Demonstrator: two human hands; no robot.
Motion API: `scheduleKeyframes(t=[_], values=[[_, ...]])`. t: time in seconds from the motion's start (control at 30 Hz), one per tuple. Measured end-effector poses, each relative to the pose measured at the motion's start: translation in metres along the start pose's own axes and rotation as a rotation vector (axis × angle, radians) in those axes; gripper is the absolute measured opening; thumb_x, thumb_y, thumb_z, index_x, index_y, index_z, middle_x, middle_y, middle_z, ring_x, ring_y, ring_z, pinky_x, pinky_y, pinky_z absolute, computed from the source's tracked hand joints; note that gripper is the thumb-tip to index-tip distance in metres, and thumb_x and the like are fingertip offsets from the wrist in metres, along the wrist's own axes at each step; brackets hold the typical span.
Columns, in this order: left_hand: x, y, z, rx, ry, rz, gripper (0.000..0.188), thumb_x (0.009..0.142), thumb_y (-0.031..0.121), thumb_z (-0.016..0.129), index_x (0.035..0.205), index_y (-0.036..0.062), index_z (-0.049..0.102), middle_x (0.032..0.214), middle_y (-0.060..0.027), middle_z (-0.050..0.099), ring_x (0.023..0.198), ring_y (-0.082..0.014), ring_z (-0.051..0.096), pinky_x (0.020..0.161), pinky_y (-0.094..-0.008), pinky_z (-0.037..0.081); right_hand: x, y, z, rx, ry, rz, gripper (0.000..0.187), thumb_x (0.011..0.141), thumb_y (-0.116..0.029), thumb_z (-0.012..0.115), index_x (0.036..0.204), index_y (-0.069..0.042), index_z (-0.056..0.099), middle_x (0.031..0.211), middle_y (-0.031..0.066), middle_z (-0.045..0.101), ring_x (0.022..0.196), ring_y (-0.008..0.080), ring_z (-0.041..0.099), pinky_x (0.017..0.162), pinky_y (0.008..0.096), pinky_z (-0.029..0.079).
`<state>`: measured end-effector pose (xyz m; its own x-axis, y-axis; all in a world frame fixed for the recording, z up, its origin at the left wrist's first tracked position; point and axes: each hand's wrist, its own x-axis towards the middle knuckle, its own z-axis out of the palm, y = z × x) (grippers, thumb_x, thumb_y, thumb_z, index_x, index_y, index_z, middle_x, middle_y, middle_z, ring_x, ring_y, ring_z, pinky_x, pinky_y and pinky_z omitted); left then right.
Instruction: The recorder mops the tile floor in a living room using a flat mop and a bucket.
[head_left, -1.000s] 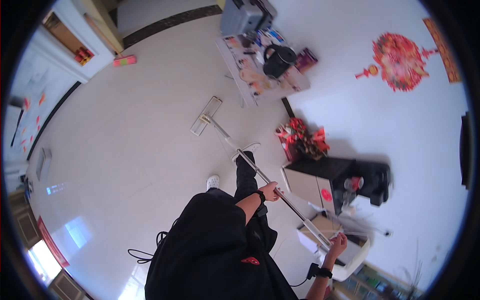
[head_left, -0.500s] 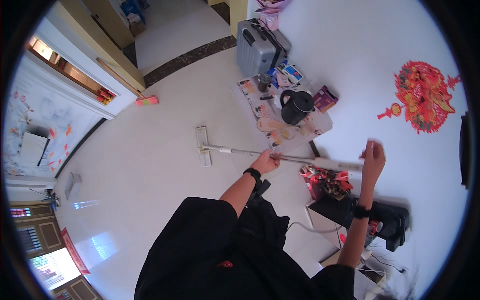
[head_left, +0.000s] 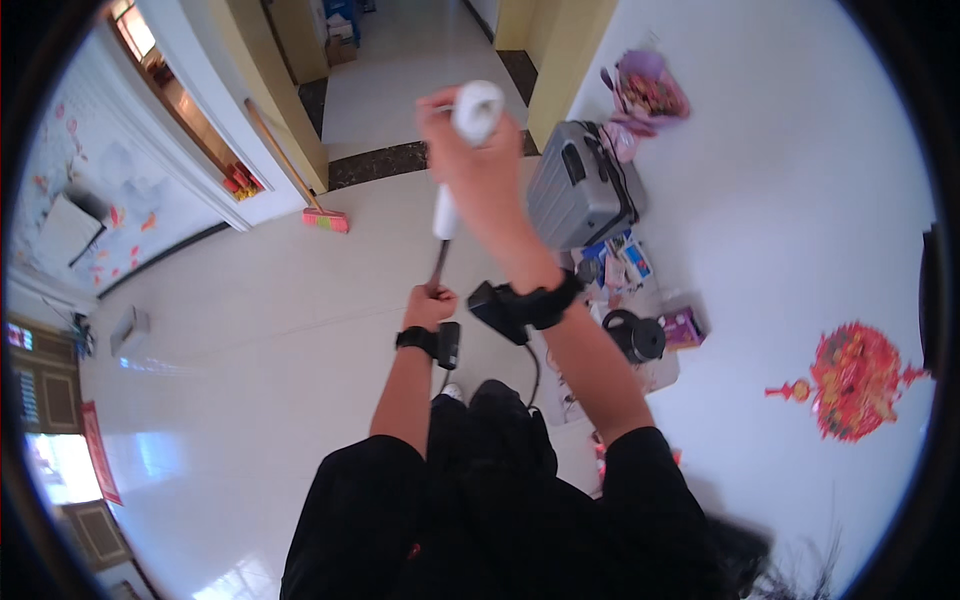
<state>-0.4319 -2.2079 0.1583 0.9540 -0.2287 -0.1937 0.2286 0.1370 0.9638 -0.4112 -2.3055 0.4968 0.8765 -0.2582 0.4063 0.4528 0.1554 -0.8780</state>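
Fingers of the right hand [head_left: 485, 180], slightly blurred, are wrapped round the white end of a pole [head_left: 445, 218], raised in front of the person. Lower on its darker section, the left hand [head_left: 428, 308] grips too; the pole's far end is hidden. Further right, a low table [head_left: 661, 378] bears a lidded dark kettle [head_left: 645, 340], contents out of sight, beside a purple box [head_left: 683, 327]. Beyond stands a closed grey suitcase [head_left: 580, 195], then purple wrapping [head_left: 643, 66] holding reddish flowers [head_left: 650, 96].
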Motion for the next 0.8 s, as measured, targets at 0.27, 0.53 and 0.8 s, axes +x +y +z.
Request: scheduleKeyframes(t=[0.27,0.53,0.8], values=[[0.027,0.000,-0.112,0.057,0.485,0.000,0.018,0.073,0.016,0.059,0.076,-0.0012,0.060,0.069,-0.0068,0.061,0.064,-0.0140,0.056,0.061,-0.0285,0.044,0.040,0.075,0.159,0.162,-0.394,-0.006,0.011,0.076,-0.011,0.058,0.080,-0.002,0.054,0.061,-0.0017,0.049,0.055,0.0043,0.044,0.049,0.0222,0.036],[0.074,-0.044,-0.154,0.482,0.825,-0.229,0.021,0.075,0.022,0.057,0.083,0.0042,0.063,0.079,-0.0083,0.063,0.078,-0.0150,0.059,0.069,-0.0294,0.045,0.091,0.152,0.229,0.212,-0.638,0.055,0.020,0.078,-0.017,0.059,0.089,-0.001,0.053,0.062,0.0035,0.052,0.056,0.0071,0.048,0.051,0.0251,0.040],[0.191,0.020,-0.102,0.172,0.762,-0.632,0.011,0.062,0.018,0.061,0.060,0.0073,0.061,0.058,-0.0050,0.058,0.058,-0.0094,0.053,0.056,-0.0299,0.044,0.242,0.271,0.127,0.403,-0.736,0.563,0.015,0.079,-0.011,0.056,0.085,-0.010,0.043,0.056,-0.0025,0.040,0.043,0.0044,0.037,0.038,0.0204,0.032]])
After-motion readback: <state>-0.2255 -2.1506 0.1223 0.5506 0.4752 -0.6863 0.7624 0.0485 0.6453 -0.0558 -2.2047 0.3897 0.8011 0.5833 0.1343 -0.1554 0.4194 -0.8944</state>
